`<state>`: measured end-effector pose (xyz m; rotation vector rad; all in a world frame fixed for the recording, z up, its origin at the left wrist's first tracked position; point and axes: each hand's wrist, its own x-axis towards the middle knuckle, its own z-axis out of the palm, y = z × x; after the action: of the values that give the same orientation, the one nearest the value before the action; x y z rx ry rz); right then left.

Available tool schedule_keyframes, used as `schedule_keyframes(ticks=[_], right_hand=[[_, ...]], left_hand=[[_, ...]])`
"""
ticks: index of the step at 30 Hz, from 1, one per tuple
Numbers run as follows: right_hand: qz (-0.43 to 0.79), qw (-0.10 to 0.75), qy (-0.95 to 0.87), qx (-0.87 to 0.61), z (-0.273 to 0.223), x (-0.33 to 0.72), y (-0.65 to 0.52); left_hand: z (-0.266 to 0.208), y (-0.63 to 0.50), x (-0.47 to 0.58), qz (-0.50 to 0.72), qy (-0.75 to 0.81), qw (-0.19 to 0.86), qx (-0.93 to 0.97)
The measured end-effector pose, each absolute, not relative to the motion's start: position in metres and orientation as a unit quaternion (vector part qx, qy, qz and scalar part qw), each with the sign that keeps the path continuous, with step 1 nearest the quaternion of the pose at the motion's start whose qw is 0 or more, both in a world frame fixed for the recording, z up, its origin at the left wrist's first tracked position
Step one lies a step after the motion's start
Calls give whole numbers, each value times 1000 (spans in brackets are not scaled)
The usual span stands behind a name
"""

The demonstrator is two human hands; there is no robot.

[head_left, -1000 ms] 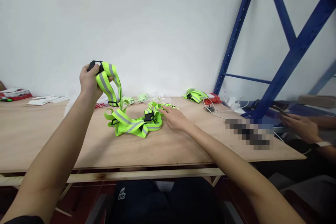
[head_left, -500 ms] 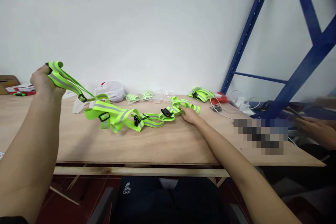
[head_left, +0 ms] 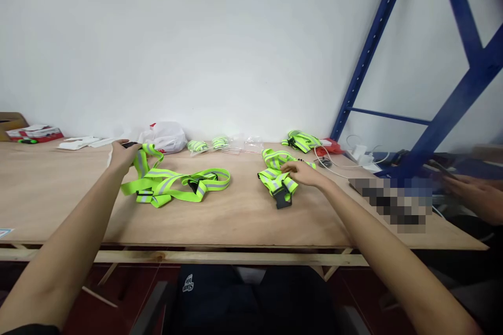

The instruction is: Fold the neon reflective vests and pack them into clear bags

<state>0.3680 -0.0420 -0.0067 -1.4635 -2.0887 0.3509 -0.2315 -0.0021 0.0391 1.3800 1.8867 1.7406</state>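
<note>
Left hand (head_left: 123, 156) pinches one reflective strap (head_left: 167, 184) by its black end (head_left: 129, 144), probably because that stiffer part gives a firmer hold; the rest lies slack on the worktop (head_left: 228, 222). Second strap (head_left: 273, 177) bunched apart, under right hand (head_left: 301, 173); can't tell whether gripped.

Woven-looking cloth on those straps (head_left: 167, 184), matt black plastic on the buckle (head_left: 282, 198), smooth wood for the tabletop (head_left: 231, 225), glossy clear plastic on the wrapper (head_left: 253, 144)!

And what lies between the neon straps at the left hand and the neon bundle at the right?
In the head view, a stretch of wooden tabletop separates the left straps from the right bundle; clear plastic lies farther back.
</note>
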Motion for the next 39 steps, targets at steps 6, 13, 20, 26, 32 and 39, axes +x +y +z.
schedule_keyframes(ticks=[6, 13, 20, 26, 32, 39], right_hand=[[67, 371, -768, -518, 16, 372, -46], [210, 104, -800, -552, 15, 324, -48], [161, 3, -853, -496, 8, 291, -111], [111, 56, -847, -517, 1, 275, -132], [158, 85, -857, -484, 6, 270, -118], [-11, 218, -708, -672, 83, 309, -15]], left_hand=[[31, -2, -189, 481, 640, 206, 563], [36, -16, -140, 269, 566, 143, 766], [43, -36, -108, 98, 473, 228, 845], [38, -33, -89, 47, 454, 251, 854], [42, -38, -83, 4, 461, 248, 852], [36, -39, -80, 0, 452, 256, 854]])
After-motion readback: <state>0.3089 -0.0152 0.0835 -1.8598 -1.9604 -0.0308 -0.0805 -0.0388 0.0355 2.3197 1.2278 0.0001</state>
